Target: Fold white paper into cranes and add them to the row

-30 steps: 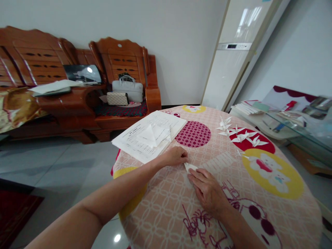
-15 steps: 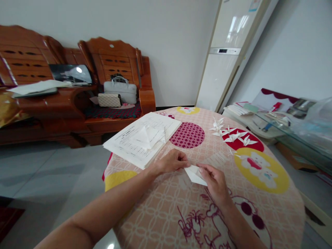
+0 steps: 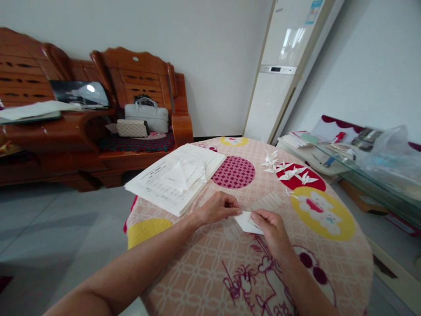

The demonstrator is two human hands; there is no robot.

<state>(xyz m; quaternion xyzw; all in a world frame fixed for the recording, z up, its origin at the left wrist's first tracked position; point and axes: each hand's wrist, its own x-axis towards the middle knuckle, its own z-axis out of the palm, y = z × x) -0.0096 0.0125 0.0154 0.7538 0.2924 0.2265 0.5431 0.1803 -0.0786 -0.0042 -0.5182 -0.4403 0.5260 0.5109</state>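
A small folded white paper (image 3: 246, 220) is held just above the round table's patterned pink cloth (image 3: 329, 259). My left hand (image 3: 217, 208) pinches its left corner with closed fingers. My right hand (image 3: 271, 228) grips its right side, fingers curled over the paper and hiding part of it. Both hands meet near the table's middle, slightly toward me.
A stack of printed sheets (image 3: 174, 177) with a folded paper on top lies at the table's far left edge. Several white paper cranes (image 3: 286, 171) sit at the far right. Wooden seats (image 3: 138, 109) with bags, a tall white unit (image 3: 279, 74) and a cluttered glass shelf (image 3: 362, 162) surround the table.
The paper was pressed flat on the cloth under both hands; now both hands have lifted it and pinch it between them. The camera view has shifted right.
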